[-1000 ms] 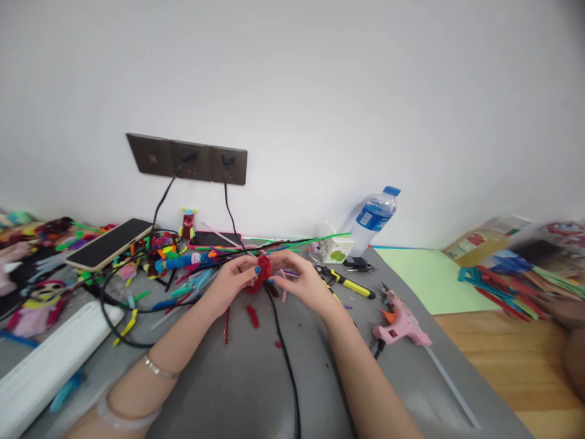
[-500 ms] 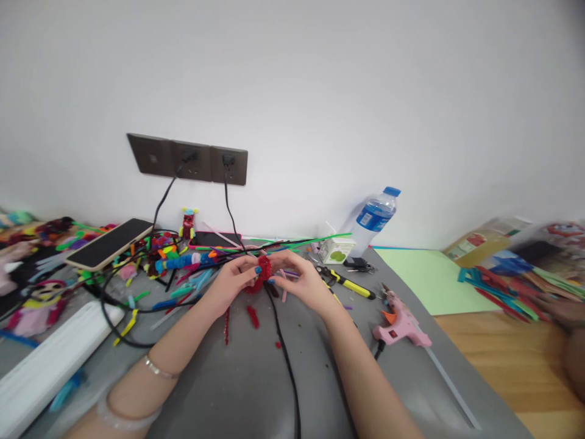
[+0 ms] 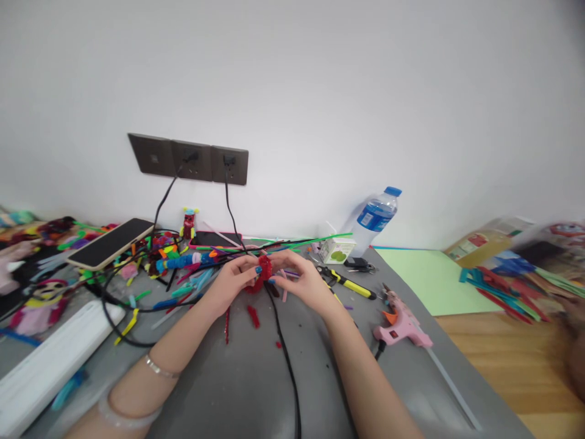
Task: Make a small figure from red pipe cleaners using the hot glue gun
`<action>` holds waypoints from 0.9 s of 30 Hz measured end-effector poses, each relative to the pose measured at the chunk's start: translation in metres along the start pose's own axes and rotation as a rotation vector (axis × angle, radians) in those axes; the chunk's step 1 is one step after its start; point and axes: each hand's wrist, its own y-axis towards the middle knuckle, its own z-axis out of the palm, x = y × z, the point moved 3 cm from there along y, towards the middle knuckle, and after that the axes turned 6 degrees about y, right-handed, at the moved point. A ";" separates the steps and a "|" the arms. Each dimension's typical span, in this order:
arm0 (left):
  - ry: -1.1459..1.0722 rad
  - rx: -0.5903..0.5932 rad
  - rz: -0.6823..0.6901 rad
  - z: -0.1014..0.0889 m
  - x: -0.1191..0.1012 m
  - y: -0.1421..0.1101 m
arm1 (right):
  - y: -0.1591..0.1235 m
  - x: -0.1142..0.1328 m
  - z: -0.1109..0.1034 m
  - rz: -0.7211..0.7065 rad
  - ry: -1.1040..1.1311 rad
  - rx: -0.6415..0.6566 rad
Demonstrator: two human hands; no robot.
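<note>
Between my two hands is a small red fuzzy piece [image 3: 264, 268], which looks made of pipe cleaner; its exact shape is partly covered by my fingers. My left hand [image 3: 235, 279] pinches its left side with the thumb. From the right, the thumb and fingertips of my right hand [image 3: 299, 280] close on it. Just below lie a short red scrap [image 3: 253, 316] and a thin red pipe cleaner [image 3: 227, 326] on the grey table [image 3: 228, 390]. A black cable [image 3: 284, 347] runs under the hands toward me.
At right lie a pink glue gun [image 3: 402, 326], yellow-handled pliers [image 3: 351, 285], keys [image 3: 359, 264], a small box [image 3: 337, 250] and a leaning water bottle [image 3: 375, 216]. Leftward are a phone [image 3: 112, 244], a white power strip [image 3: 55, 369] and heaped pipe cleaners [image 3: 187, 286]. Green paper [image 3: 434, 280] covers the far-right corner.
My hands keep almost the same hold on the red piece. At the far right edge, another person's blurred hand has shifted slightly.
</note>
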 end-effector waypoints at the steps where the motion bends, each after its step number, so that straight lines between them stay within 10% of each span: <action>1: 0.001 0.001 0.000 0.000 0.000 0.000 | 0.000 0.000 0.000 -0.001 0.002 0.000; 27: 0.018 -0.001 0.002 -0.001 0.003 0.001 | 0.000 0.000 0.000 -0.003 0.000 -0.001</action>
